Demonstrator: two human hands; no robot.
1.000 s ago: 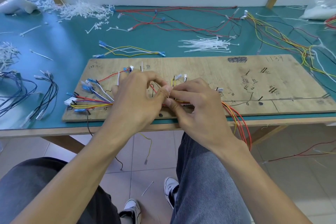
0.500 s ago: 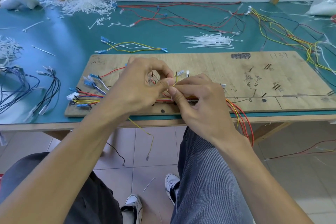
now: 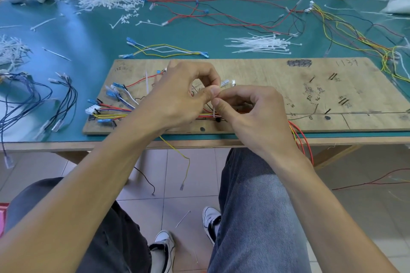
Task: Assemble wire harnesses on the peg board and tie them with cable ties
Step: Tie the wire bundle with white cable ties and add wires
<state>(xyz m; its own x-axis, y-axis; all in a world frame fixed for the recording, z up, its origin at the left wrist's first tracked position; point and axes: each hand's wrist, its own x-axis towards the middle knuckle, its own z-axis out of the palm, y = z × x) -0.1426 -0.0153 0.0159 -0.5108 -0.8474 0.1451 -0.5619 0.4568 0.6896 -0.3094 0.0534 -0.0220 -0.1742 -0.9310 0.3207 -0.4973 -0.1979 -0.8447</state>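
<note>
**Two hands on one tie — bundle part-bound near the board's front edge**

Nearest the camera, the person's knees (image 3: 255,206) sit under the table lip. A yellow wire (image 3: 177,150) and a loop of red wires (image 3: 304,139) hang off the front edge above the floor. Either could catch on a leg or forearm.

Both hands work over the front half of the peg board (image 3: 266,73). The left hand (image 3: 175,97) has its thumb and forefinger closed in a pinch on the upper end of a white cable tie (image 3: 214,111). The right hand (image 3: 255,115) pinches the same tie just below, its other fingers curled. The tie runs down to the wire bundle (image 3: 111,115), which lies along the board and fans out leftward to a white plug (image 3: 92,109) and blue terminals. Whether the tail is already through the tie's head cannot be told, as the fingers cover it.

Judgement on the step in hand: keep the wires lying flat and parallel in the pegs, hold the head against the bundle and draw the tail straight and evenly. No stray strand should be caught in the loop. A second tie (image 3: 146,82) stands upright at the left.

Room to move: the right half of the board carries only pegs and pen marks, so the hands can slide that way. The left is crowded with terminals. Beyond the board lie spare ties (image 3: 259,43) within reach and loose red and black wires (image 3: 221,15). A heap of white offcuts (image 3: 106,0) lies at the far edge of the table (image 3: 88,35).
</note>
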